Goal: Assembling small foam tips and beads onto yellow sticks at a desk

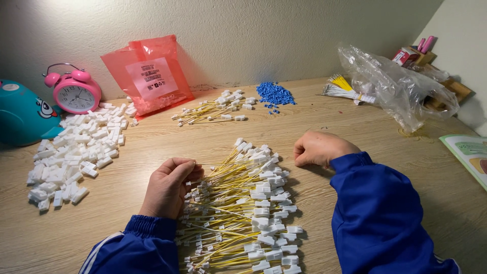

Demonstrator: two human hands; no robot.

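teal toy point(20, 114) cropped, left hand point(170, 185) fingertips hidden

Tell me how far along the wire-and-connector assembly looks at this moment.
Done: a large pile of yellow wires with white connectors lies between the hands, and a smaller batch sits farther back. In hand: the left hand pinches a wire at the pile; the right hand is closed beside it. Left: loose white housings, blue pieces and bare bundled wires.
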